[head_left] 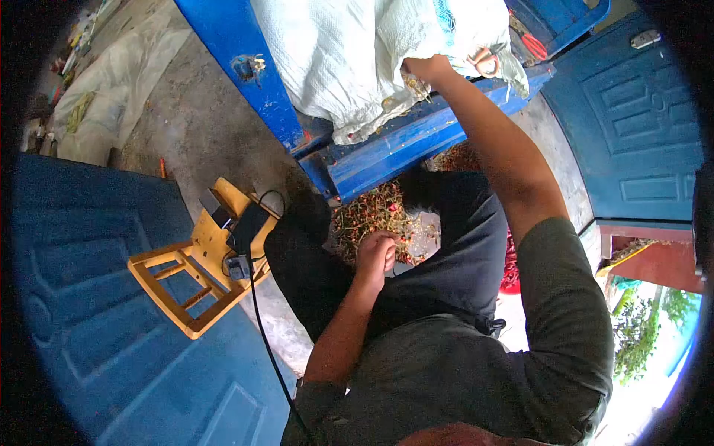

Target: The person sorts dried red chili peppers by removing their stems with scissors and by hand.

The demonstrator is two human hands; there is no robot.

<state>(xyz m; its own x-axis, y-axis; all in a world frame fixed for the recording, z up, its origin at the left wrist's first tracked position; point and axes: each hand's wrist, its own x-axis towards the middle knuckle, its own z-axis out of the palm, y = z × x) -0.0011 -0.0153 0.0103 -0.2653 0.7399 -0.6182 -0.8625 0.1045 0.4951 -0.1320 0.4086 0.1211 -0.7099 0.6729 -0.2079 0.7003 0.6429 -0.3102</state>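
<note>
My right hand (pixel 430 68) reaches to the mouth of a white woven sack (pixel 335 59), its fingers hidden by the sack's folded edge. The sack lies on a blue wooden frame (pixel 405 152). My left hand (pixel 377 256) is closed in a fist between my knees; whether anything is inside it cannot be seen. Below that hand, a heap of dry stalks with red bits (pixel 372 215), apparently chilli stems, covers the floor.
A small wooden chair (pixel 201 260) on the left carries a black device (pixel 245 230) with a cable running toward me. Red-handled scissors (pixel 534 47) lie beside the sack. Red chillies (pixel 510 271) show beyond my right leg. Blue doors (pixel 632 126) stand on both sides.
</note>
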